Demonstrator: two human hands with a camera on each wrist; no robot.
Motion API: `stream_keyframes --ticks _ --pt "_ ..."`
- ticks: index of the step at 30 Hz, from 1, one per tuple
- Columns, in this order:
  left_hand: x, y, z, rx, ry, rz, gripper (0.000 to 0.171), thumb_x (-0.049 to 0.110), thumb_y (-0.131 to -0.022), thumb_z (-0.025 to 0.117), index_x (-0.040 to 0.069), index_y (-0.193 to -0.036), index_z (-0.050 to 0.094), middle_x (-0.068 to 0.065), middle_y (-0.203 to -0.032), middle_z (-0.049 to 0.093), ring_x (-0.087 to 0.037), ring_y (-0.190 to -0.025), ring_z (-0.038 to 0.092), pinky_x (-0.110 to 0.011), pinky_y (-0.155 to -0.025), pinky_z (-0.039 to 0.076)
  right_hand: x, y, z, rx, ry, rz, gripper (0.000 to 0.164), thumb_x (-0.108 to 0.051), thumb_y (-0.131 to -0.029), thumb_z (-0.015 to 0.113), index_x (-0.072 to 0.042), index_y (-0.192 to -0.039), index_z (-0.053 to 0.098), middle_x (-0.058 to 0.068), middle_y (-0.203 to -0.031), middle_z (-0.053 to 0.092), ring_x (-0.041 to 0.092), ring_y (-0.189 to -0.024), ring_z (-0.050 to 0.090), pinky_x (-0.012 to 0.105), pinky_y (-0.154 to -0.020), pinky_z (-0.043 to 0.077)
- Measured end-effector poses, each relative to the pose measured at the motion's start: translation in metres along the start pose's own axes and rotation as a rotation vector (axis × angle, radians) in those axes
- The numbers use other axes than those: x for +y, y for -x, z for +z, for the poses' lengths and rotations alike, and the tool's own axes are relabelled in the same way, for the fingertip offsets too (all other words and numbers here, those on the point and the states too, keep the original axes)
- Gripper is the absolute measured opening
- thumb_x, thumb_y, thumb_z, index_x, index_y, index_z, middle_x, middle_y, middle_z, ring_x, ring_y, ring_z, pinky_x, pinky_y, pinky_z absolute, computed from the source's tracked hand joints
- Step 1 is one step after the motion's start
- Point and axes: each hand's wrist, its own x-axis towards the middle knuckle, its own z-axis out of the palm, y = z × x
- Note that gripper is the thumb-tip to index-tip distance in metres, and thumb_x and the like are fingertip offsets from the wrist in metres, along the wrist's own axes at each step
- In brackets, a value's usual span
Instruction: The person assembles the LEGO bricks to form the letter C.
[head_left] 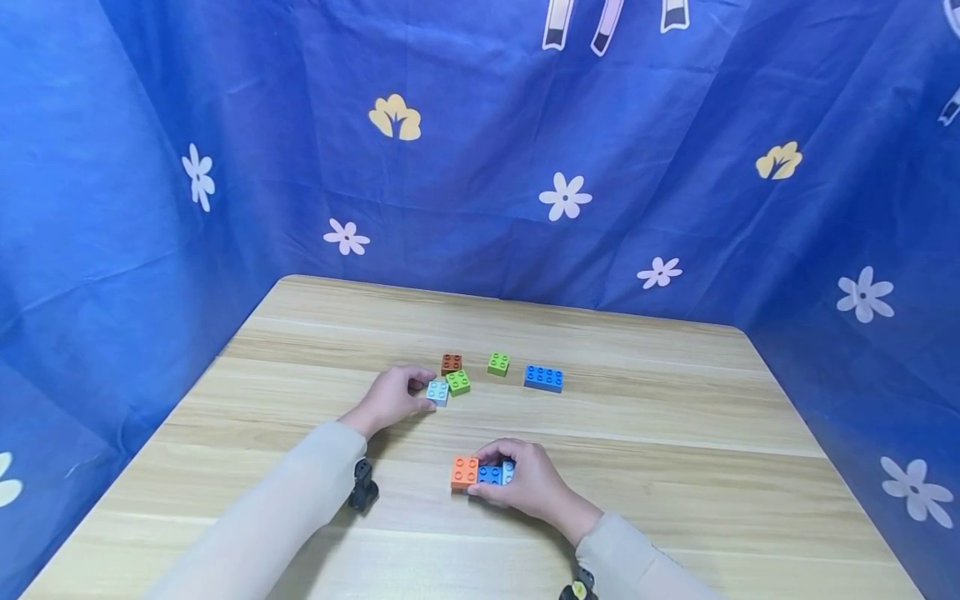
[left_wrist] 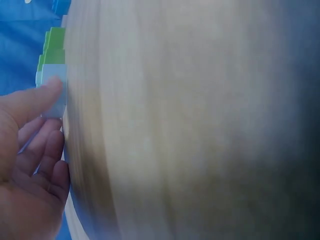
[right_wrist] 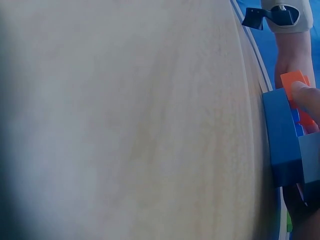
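On the left, my left hand [head_left: 392, 398] pinches a light blue brick [head_left: 438, 392] between thumb and fingers. The left wrist view shows the thumb flat on the side of that light blue brick [left_wrist: 54, 95]. A lime green brick [head_left: 458, 382] lies right against it, with a dark red-brown brick [head_left: 452, 363] just behind. Nearer the front, my right hand [head_left: 527, 482] grips a small brick build from above. An orange brick [head_left: 465, 472] tops its left end and a light blue brick [head_left: 508, 472] its right end. Between them show studs of a long blue brick [right_wrist: 281, 135] underneath; fingers partly cover the build.
Behind the hands, a second lime green brick [head_left: 498, 364] and a blue eight-stud brick [head_left: 543, 377] lie apart on the wooden table [head_left: 675, 433]. A blue patterned cloth [head_left: 480, 167] hangs along the back and both sides. Each wrist wears a black camera mount [head_left: 363, 486].
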Motion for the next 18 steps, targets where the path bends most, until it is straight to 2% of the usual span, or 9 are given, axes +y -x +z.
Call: stream_keyframes --ticks 9,14,18 --pt "-0.007 -0.001 0.0 0.0 -0.007 -0.022 0.036 0.002 -0.071 0.08 -0.003 -0.104 0.067 -0.009 -0.095 0.066 -0.025 -0.087 0.06 -0.038 -0.081 0.051 -0.001 0.0 -0.001 -0.009 0.004 0.012 0.039 -0.037 -0.071 0.083 -0.018 -0.102 0.07 -0.013 -0.096 0.066 0.004 -0.088 0.06 0.026 -0.083 0.049" --pt "-0.008 0.007 -0.007 -0.012 0.013 -0.025 0.034 0.006 -0.07 0.081 -0.002 -0.101 0.067 -0.005 -0.09 0.064 -0.022 -0.083 0.059 -0.035 -0.078 0.05 0.0 0.0 -0.001 -0.008 0.001 0.008 0.038 -0.037 -0.071 0.083 -0.017 -0.101 0.069 -0.013 -0.096 0.065 0.004 -0.088 0.06 0.026 -0.084 0.049" --pt "-0.004 0.016 -0.01 -0.041 0.02 0.003 0.033 0.007 -0.07 0.082 -0.001 -0.098 0.067 -0.003 -0.089 0.064 -0.02 -0.082 0.059 -0.035 -0.077 0.051 0.0 0.0 -0.001 -0.006 0.007 0.007 0.039 -0.036 -0.071 0.083 -0.017 -0.101 0.07 -0.013 -0.096 0.065 0.004 -0.088 0.06 0.026 -0.083 0.049"
